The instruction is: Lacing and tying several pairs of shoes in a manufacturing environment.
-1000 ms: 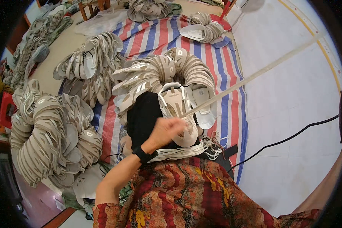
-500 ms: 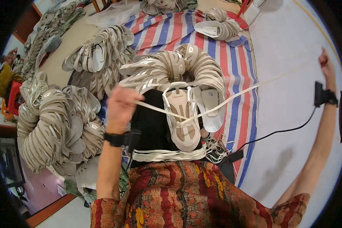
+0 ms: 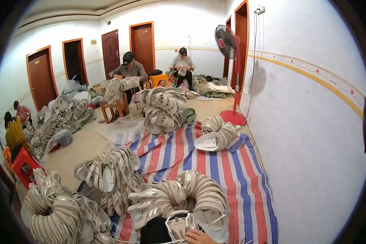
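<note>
At the bottom edge a beige and white shoe upper (image 3: 177, 226) lies on a black cloth (image 3: 155, 230), its toe cut off by the frame. My right hand (image 3: 200, 237) reaches in from the lower right, fingers bent and pressed together against the upper's side. Part of a white shoelace (image 3: 214, 221) stretches off to the right of the upper, and another piece shows at its lower left. My left hand is out of the picture. Just beyond the upper, a curved stack of matching shoe uppers (image 3: 207, 191) rests on the striped sheet.
More stacked uppers (image 3: 53, 215) stand at left. A red, white and blue striped sheet (image 3: 248, 183) covers the floor beside the white wall (image 3: 309, 142). Ahead stand a red-based fan (image 3: 233, 117), an orange stool (image 3: 157, 79) and several people working, one in a striped shirt (image 3: 135, 70).
The view has tilted up toward the room. My left hand has left the picture. My right hand, earlier stretched far right with the lace pulled taut, is now at the upper.
</note>
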A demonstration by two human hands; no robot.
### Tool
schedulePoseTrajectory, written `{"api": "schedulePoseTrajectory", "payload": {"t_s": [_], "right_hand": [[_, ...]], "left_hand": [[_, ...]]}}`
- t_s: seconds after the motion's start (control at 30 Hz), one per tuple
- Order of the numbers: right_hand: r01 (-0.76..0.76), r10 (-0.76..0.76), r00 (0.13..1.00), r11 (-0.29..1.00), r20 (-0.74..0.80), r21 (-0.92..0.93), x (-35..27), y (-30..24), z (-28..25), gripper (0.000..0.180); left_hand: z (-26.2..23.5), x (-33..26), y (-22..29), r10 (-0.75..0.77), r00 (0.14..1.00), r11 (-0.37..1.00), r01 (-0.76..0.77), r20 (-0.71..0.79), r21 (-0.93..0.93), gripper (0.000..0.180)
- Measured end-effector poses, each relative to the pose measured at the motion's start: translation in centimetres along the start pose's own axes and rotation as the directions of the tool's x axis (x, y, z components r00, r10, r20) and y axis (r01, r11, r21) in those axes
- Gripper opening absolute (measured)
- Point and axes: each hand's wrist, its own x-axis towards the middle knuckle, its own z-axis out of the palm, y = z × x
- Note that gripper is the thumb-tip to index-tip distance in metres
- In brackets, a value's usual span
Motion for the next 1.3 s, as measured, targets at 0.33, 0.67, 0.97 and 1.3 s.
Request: {"api": "schedulePoseTrajectory", "payload": {"t_s": [0.33, 0.67, 0.97, 1.3], "right_hand": [[0.092, -0.082, 0.958, 0.996, 0.274, -0.021, 3.7, 1.2, -2.6, 0.019], [-0.316, 0.215, 0.906, 0.917, 0.364, 0.246, 2.8, 1.7, -2.3, 0.026], [-0.866, 0.086, 0.496, 0.129, 0.864, 0.484, 3.8, 4.4, -2.8, 0.047], [-0.670, 0.255, 0.733, 0.427, 0.631, 0.607, 3.0, 4.7, -1.1, 0.029]], "left_hand": [[5.6, 1.1, 21.0, 0.341, 0.895, 0.923, -0.377, 0.287, 0.078, 0.044], [4.9, 1.7, 21.0, -0.175, 0.476, 0.909, 0.415, 0.862, -0.045, 0.059], [5.0, 1.1, 19.8, -0.164, 0.516, 0.852, 0.504, 0.841, -0.143, 0.038], [4.6, -0.3, 21.0, -0.003, 0.780, 0.976, 0.138, 0.626, -0.168, 0.034]]}}
